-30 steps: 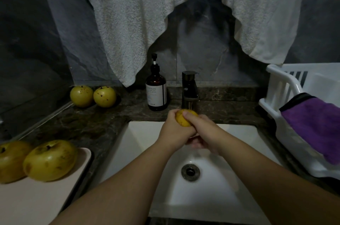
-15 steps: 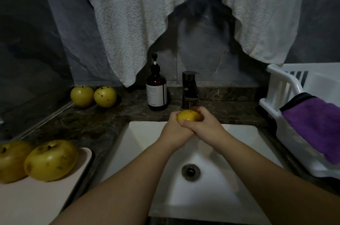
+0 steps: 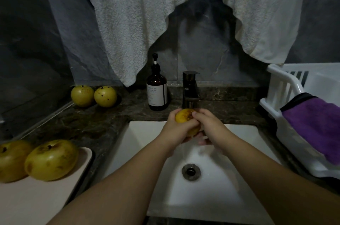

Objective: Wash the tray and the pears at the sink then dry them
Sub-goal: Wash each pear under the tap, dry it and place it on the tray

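Observation:
Under the dark tap [image 3: 190, 88], over the white sink [image 3: 147, 132], I hold a yellow pear [image 3: 184, 117] with brown specks. My left hand [image 3: 176, 129] cups it from the left and below. My right hand [image 3: 207, 125] wraps it from the right, fingertips on its top. Water runs down from the pear toward the drain [image 3: 190, 171]. Two large pears [image 3: 51, 159] [image 3: 11, 160] lie on the pale tray [image 3: 55, 193] at the lower left. Two more pears [image 3: 82, 95] [image 3: 105, 96] sit on the counter at the back left.
A brown soap pump bottle [image 3: 157, 94] stands left of the tap. A white towel [image 3: 165, 13] hangs on the wall above. A white drying rack [image 3: 287, 96] with a purple cloth [image 3: 316, 125] fills the right counter. The dark stone counter [image 3: 92, 123] rings the sink.
The pear has turned between my hands, and my right fingers have slid over its top. Both hands stay under the tap.

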The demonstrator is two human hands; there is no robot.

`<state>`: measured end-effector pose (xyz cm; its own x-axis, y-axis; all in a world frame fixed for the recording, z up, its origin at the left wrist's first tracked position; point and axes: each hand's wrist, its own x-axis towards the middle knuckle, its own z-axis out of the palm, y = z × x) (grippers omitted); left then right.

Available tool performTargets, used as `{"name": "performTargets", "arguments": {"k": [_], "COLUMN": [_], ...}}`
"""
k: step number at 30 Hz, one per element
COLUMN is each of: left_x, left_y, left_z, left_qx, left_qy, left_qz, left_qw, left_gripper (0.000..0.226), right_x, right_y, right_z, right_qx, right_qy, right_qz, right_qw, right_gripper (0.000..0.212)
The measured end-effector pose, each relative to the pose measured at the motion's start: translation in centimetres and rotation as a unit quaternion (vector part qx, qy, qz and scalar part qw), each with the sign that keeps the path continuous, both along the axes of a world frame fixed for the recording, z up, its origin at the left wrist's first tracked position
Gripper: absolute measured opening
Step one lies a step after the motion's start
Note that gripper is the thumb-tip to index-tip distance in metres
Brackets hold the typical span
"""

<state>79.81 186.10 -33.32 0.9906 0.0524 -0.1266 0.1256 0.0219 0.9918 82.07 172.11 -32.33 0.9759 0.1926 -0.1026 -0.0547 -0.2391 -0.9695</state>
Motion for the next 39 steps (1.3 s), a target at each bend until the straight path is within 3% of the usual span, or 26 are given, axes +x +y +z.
{"name": "performTargets", "arguments": {"k": [6,13,18,22,26,31,39], "left_x": [-0.1,-0.3,-0.5,-0.6,-0.9,-1.0,-0.9], "left_y": [-0.5,-0.6,-0.6,-0.5,-0.5,-0.3,-0.6], "left_z": [0.2,1.1,1.2,1.1,1.4,1.4,1.4], "left_qx": [-0.050,-0.107,-0.173,-0.134,-0.152,-0.212,-0.221], "left_qy": [0.038,0.048,0.083,0.077,0.092,0.109,0.109], "left_qz": [-0.025,0.006,0.014,0.008,-0.002,0.004,-0.002], "left_qw": [0.998,0.993,0.981,0.988,0.984,0.971,0.969], "left_gripper": [0.053,0.041,0.042,0.041,0.049,0.046,0.049], "right_x": [0.1,0.2,0.3,0.2,-0.5,-1.5,-1.5], "right_y": [0.1,0.4,0.6,-0.4,-1.1,-0.5,-0.5], "right_z": [-0.4,-0.5,-0.4,-0.5,0.1,0.3,0.6], "right_qx": [0.045,0.085,-0.027,-0.178,-0.178,-0.275,-0.296], "right_qy": [0.070,0.045,-0.087,-0.212,-0.233,-0.276,-0.281], "right_qz": [0.015,0.017,-0.028,-0.044,-0.024,0.013,0.014], "right_qw": [0.996,0.995,0.995,0.960,0.956,0.921,0.913], "right_gripper": [0.031,0.036,0.032,0.034,0.035,0.042,0.055]}}
